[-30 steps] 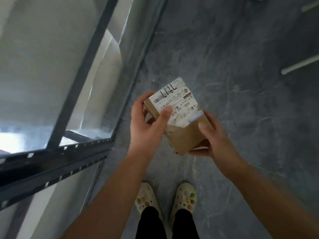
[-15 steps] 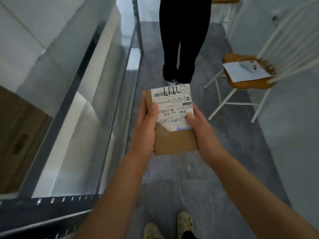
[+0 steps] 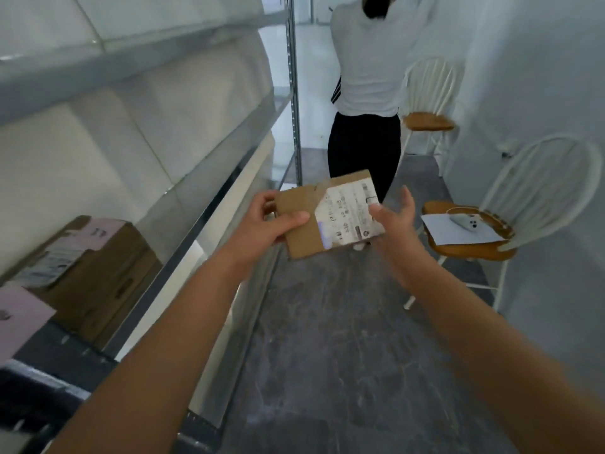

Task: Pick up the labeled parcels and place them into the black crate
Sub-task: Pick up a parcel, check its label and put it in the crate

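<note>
- Parcel (image 3: 302, 232), a flat brown cardboard one with a white printed label (image 3: 350, 213), is held in the air at the middle of the view, above the grey floor (image 3: 343, 339), its label end turned toward 2 o'clock.
- Left hand (image 3: 262, 227) grips the parcel's edge at 9 o'clock, thumb pressed on the top face and fingers curled underneath.
- Right hand (image 3: 394, 221) is relaxed, its fingers straight and spread, at the parcel's 3 o'clock edge beside the label; whether it touches the cardboard I cannot tell.
- Metal shelving rack (image 3: 293, 93) runs along the side from 7 to 12 o'clock; a large cardboard box (image 3: 108, 270) with a label sits on a shelf at 9 o'clock.
- Another person (image 3: 366, 77) in a white top and black trousers stands at 12 o'clock, back turned.
- White spindle-back chair (image 3: 471, 253) with a wooden seat stands at 3 o'clock, carrying a sheet of paper (image 3: 442, 229) and a small white device (image 3: 466, 223).
- Second chair (image 3: 429, 121) stands at 1 o'clock.
</note>
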The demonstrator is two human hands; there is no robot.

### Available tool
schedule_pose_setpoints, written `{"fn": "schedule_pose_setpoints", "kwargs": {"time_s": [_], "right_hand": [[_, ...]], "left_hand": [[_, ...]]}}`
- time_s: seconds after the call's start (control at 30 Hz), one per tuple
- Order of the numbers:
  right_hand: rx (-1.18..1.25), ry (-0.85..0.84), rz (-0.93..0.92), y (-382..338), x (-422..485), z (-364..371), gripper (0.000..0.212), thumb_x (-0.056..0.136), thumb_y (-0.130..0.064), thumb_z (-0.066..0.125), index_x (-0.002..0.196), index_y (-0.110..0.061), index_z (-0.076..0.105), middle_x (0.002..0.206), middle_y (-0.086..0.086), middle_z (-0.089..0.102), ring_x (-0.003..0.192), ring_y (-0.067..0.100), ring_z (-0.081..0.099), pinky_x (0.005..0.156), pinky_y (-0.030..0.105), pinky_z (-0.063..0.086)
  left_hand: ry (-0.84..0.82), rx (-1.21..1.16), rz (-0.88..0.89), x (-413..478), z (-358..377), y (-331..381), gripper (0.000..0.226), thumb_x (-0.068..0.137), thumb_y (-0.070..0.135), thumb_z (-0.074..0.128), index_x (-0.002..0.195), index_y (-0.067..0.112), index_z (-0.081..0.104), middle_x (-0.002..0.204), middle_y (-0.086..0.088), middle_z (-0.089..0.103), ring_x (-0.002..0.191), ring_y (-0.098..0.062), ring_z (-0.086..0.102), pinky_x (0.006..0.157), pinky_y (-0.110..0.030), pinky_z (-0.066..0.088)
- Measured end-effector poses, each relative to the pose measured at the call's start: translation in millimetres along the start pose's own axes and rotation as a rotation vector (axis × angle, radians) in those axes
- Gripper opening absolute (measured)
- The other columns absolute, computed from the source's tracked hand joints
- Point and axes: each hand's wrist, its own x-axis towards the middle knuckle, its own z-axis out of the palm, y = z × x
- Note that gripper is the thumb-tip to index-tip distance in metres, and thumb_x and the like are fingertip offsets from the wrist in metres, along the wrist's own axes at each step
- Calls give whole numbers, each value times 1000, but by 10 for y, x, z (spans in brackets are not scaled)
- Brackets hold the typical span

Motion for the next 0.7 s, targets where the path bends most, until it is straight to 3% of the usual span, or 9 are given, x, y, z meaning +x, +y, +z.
{"fn": "schedule_pose_setpoints", "kwargs": {"time_s": [0.1, 0.17, 0.27, 0.37, 0.43, 0.5, 0.53, 0.6, 0.7], "right_hand": [[-379, -216, -106, -283, 70, -150, 93, 58, -66, 67, 140, -48, 26, 152, -1, 29, 136, 18, 32, 107, 41, 32], [-516, -475, -90, -400, 27, -142, 88, 57, -70, 69, 136, -48, 36, 145, -5, 40, 131, 13, 41, 106, 37, 36], [-476, -700, -15, -468, -67, -47, 66, 69, -46, 74, 129, -38, 49, 121, 0, 63, 106, 16, 64, 83, 30, 53], [-320, -672, -29, -436, -152, 38, 55, 72, -29, 75, 122, -38, 52, 106, 0, 69, 90, 15, 70, 68, 25, 55], [-169, -640, -12, -384, -203, 123, 59, 73, -30, 70, 129, -32, 49, 108, 2, 70, 95, 19, 69, 73, 31, 55], [-40, -638, 13, -325, -272, 276, 58, 75, -33, 65, 130, -29, 48, 105, 0, 72, 98, 20, 68, 80, 38, 54], [-5, -649, 26, -306, -325, 382, 56, 75, -34, 64, 128, -29, 49, 105, -1, 72, 100, 20, 68, 84, 41, 53], [11, -711, 35, -295, -507, 638, 59, 75, -34, 63, 131, -27, 46, 110, 2, 70, 104, 23, 66, 90, 45, 50], [-1, -845, 38, -315, -922, 1078, 65, 77, -41, 57, 138, -28, 38, 118, 1, 67, 105, 18, 66, 89, 41, 52]], "left_hand": [[-52, 232, 73, -19, -53, 208, 55, 62, 31, 80, 110, 41, 56, 128, 1, 53, 114, -16, 56, 80, -24, 52], [-102, 259, 78, -59, -35, 327, 61, 61, 32, 79, 115, 48, 53, 131, 5, 53, 118, -12, 54, 87, -24, 49], [-148, 220, 76, -133, 28, 453, 77, 62, 27, 85, 128, 38, 48, 134, 3, 55, 115, -7, 58, 87, -21, 50], [26, 198, 154, -281, 119, 563, 56, 79, 19, 73, 129, 27, 49, 137, 1, 54, 115, -1, 56, 84, -14, 50], [205, 137, 233, -451, 105, 588, 50, 87, 25, 64, 133, 26, 47, 143, 5, 47, 124, -1, 48, 91, -8, 45], [327, 96, 281, -705, 53, 537, 61, 85, 43, 58, 141, 32, 37, 149, 12, 36, 134, 0, 35, 88, 0, 39], [355, 94, 287, -853, 33, 493, 69, 82, 51, 56, 144, 35, 31, 150, 17, 33, 137, 0, 31, 91, -2, 38], [369, 54, 284, -1160, 10, 406, 77, 82, 58, 55, 148, 41, 19, 151, 19, 31, 139, -6, 33, 106, -23, 38], [488, -45, 307, -1635, -33, 401, 68, 82, 63, 50, 139, 62, 13, 152, 11, 36, 133, -14, 45, 109, -48, 38]]}}
